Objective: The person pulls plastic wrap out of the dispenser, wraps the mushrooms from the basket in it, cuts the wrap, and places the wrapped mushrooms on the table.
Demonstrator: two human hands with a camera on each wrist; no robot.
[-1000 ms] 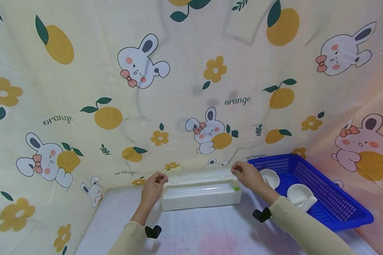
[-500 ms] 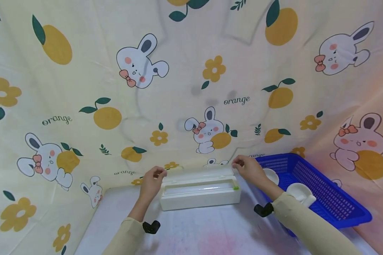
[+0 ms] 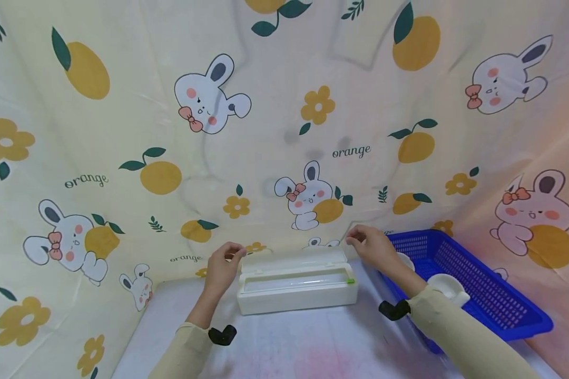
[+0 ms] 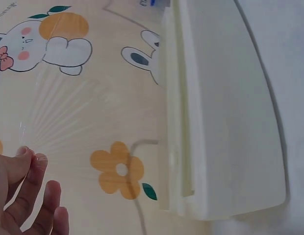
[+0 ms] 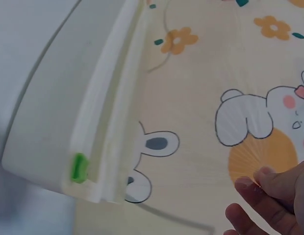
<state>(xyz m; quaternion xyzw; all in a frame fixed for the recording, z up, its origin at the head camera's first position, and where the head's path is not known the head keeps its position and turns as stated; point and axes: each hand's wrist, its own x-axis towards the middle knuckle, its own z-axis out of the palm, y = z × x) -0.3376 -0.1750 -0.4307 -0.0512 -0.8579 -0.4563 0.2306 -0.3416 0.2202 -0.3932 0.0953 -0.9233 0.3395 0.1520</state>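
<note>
A long white cling film dispenser (image 3: 297, 301) stands on the table, its lid (image 3: 296, 259) tipped up at the back and a green slider (image 3: 351, 281) at its right end. Behind it, clear cling film (image 4: 63, 117) is stretched between both hands, with creases fanning out from the pinched corners. My left hand (image 3: 222, 267) pinches the film's left corner between thumb and forefinger, above the dispenser's left end. On the other side, my right hand (image 3: 372, 247) pinches the right corner, raised just past the right end. The fingertips in both wrist views are apart from the dispenser.
A blue plastic basket (image 3: 498, 302) sits at the right, close beside the right forearm, with white dishes (image 3: 448, 287) in it. A patterned curtain (image 3: 265, 131) with rabbits and oranges hangs right behind the white tabletop (image 3: 294, 342).
Both hands have risen and moved slightly back, away from the dispenser, with the cling film between them. The dispenser has stayed about where it was.
</note>
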